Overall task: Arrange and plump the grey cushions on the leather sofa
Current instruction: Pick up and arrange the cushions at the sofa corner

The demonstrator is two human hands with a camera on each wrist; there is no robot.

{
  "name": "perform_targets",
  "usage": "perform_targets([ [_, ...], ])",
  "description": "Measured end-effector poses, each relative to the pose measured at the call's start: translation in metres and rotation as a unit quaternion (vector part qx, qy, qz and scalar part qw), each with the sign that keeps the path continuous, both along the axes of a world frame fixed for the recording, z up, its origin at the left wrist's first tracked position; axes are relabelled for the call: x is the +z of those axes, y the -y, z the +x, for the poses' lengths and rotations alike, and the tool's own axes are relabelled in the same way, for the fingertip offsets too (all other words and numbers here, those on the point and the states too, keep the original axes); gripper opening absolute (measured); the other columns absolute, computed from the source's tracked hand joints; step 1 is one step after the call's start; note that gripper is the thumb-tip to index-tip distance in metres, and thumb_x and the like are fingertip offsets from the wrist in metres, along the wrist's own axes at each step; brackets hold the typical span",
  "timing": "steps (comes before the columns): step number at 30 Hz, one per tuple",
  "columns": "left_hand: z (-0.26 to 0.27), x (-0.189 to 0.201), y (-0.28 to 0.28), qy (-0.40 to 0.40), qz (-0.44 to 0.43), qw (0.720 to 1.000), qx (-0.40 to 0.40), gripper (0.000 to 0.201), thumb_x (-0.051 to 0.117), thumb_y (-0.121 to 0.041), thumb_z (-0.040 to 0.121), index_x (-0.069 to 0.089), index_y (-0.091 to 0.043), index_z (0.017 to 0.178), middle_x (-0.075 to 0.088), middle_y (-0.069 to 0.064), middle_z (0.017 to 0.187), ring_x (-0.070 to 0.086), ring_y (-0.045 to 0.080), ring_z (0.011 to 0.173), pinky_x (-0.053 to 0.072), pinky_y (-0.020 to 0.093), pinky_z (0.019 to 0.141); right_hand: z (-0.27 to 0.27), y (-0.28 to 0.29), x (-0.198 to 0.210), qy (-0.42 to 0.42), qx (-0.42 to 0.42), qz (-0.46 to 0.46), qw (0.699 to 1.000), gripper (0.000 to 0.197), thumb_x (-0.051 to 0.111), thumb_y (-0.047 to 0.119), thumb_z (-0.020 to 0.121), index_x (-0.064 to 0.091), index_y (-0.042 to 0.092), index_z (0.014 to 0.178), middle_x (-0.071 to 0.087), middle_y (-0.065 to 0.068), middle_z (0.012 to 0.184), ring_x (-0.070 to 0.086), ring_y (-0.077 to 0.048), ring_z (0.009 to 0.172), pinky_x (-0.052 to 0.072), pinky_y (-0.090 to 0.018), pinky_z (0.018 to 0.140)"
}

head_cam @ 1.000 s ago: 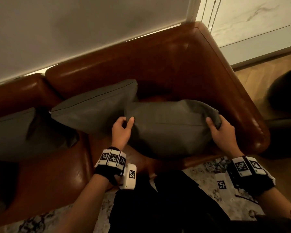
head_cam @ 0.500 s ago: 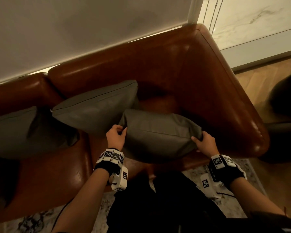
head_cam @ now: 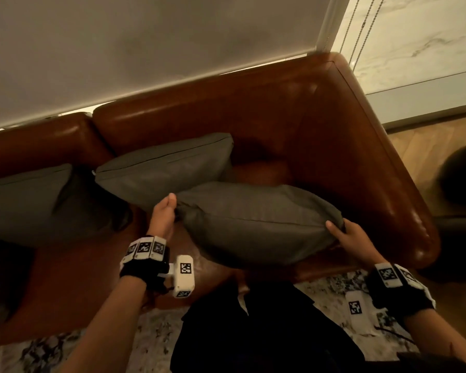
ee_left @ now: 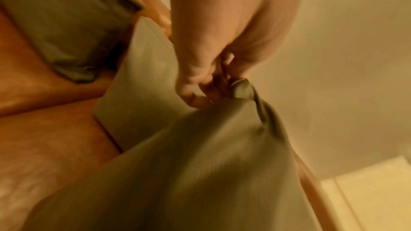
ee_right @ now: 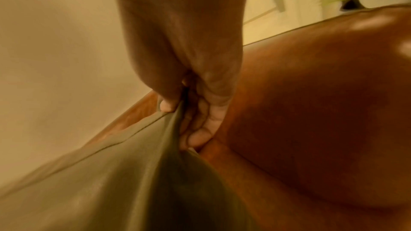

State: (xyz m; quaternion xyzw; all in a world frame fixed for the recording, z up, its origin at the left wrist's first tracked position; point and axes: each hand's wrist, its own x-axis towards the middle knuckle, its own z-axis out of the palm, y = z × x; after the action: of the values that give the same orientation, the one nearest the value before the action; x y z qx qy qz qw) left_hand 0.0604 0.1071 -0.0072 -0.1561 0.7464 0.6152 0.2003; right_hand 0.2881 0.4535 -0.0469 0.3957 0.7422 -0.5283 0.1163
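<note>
Grey fabric was bunched in both fists. The person's left hand [head_cam: 163,216] had its fingers [ee_left: 200,92] curled round the twisted left corner of the plump grey fabric cushion [head_cam: 256,224], and the right hand [head_cam: 353,238] pinched the opposite corner, thumb [ee_right: 166,105] on top of the seam and the other fingers tucked under. Held by its two ends like that, the cushion hung a little clear of the seat in the centre of the frame, seam running left to right; I took it for the grip one uses to shake the filling loose and then drop the cushion into place, though the blur in both wrist views only hinted at movement.

Just behind it, at centre left, a second flat grey cushion [head_cam: 167,165] leaned on the backrest of the glossy brown leather sofa [head_cam: 307,117], its near edge almost touching the left knuckles. A third grey cushion [head_cam: 24,200] slumped at the far left edge, creased. The corner of the sofa at upper right, between backrest and rounded armrest [head_cam: 393,189], stood bare, which seemed the likely home for the held cushion. Below, a pale patterned rug [head_cam: 151,332] showed.
</note>
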Motion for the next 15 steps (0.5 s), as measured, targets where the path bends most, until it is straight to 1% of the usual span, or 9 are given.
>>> perform_targets([
  [1,-0.005,0.006,0.012,0.018,0.057,0.997,0.055,0.033,0.029,-0.019,0.102,0.047,-0.016,0.074,0.055,-0.009,0.052,0.052,0.002,0.05,0.038,0.022,0.067,0.001,-0.006,0.001,0.004,-0.014,0.023,1.0,0.035,0.056,0.032,0.091,0.059,0.005,0.114,0.066,-0.016,0.107,0.065,-0.031,0.089,0.057,-0.043,0.075],
  [2,-0.01,0.011,0.024,0.034,0.09,0.99,0.101,0.036,0.026,-0.02,0.102,0.041,-0.019,0.07,0.044,-0.012,0.041,0.041,-0.001,0.037,0.034,0.02,0.061,0.003,-0.01,0.002,0.012,-0.017,0.043,0.999,0.031,0.057,0.03,0.091,0.059,0.006,0.109,0.066,-0.017,0.105,0.065,-0.031,0.085,0.058,-0.036,0.067],
  [4,-0.014,0.022,0.037,0.066,0.071,0.983,0.153,0.037,0.025,-0.023,0.102,0.038,-0.02,0.068,0.036,-0.008,0.045,0.036,0.001,0.033,0.031,0.023,0.056,0.005,-0.013,0.005,0.039,-0.007,0.049,0.998,0.024,0.057,0.023,0.092,0.054,0.007,0.108,0.061,-0.015,0.106,0.063,-0.029,0.081,0.055,-0.023,0.048],
  [6,-0.006,0.026,0.034,0.064,-0.01,0.992,0.108,0.035,0.029,-0.032,0.101,0.046,-0.02,0.073,0.04,-0.002,0.061,0.045,0.008,0.051,0.039,0.025,0.058,0.006,-0.008,0.008,0.058,0.001,0.029,0.998,0.026,0.057,0.02,0.092,0.046,0.009,0.113,0.054,-0.013,0.107,0.06,-0.026,0.081,0.054,-0.02,0.042],
  [7,0.002,0.025,0.029,0.051,-0.071,0.995,0.047,0.034,0.033,-0.039,0.099,0.052,-0.019,0.078,0.046,0.001,0.069,0.051,0.012,0.063,0.044,0.029,0.063,0.006,-0.004,0.01,0.06,-0.001,0.024,0.998,0.027,0.057,0.02,0.092,0.044,0.01,0.114,0.052,-0.011,0.106,0.06,-0.026,0.081,0.054,-0.022,0.043],
  [9,0.025,0.016,0.02,0.029,-0.189,0.976,-0.102,0.036,0.047,-0.049,0.091,0.058,-0.015,0.096,0.061,0.006,0.092,0.058,0.02,0.088,0.049,0.037,0.081,0.007,0.007,0.01,0.053,-0.008,0.049,0.997,0.026,0.057,0.025,0.092,0.045,0.011,0.111,0.054,-0.007,0.098,0.061,-0.027,0.081,0.059,-0.033,0.053],
  [11,0.05,0.005,0.013,0.039,-0.226,0.957,-0.179,0.059,0.063,-0.053,0.078,0.051,-0.011,0.117,0.059,0.011,0.119,0.056,0.023,0.109,0.045,0.038,0.099,0.008,0.018,0.01,0.03,-0.033,0.095,0.994,0.024,0.057,0.032,0.091,0.049,0.011,0.1,0.056,-0.003,0.084,0.062,-0.028,0.08,0.058,-0.045,0.067],
  [13,0.068,0.001,0.01,0.061,-0.234,0.956,-0.169,0.074,0.068,-0.051,0.074,0.041,-0.011,0.13,0.049,0.011,0.133,0.049,0.026,0.123,0.039,0.037,0.107,0.008,0.024,0.013,0.002,-0.051,0.126,0.991,0.028,0.056,0.035,0.091,0.054,0.008,0.096,0.057,-0.005,0.079,0.061,-0.029,0.08,0.053,-0.043,0.07],
  [15,0.079,0.001,0.011,0.061,-0.239,0.961,-0.127,0.063,0.067,-0.043,0.08,0.045,-0.01,0.129,0.053,0.011,0.131,0.051,0.027,0.121,0.04,0.033,0.103,0.009,0.023,0.012,-0.005,-0.046,0.151,0.987,0.033,0.055,0.034,0.092,0.06,0.002,0.102,0.061,-0.01,0.084,0.059,-0.029,0.084,0.047,-0.037,0.073],
])
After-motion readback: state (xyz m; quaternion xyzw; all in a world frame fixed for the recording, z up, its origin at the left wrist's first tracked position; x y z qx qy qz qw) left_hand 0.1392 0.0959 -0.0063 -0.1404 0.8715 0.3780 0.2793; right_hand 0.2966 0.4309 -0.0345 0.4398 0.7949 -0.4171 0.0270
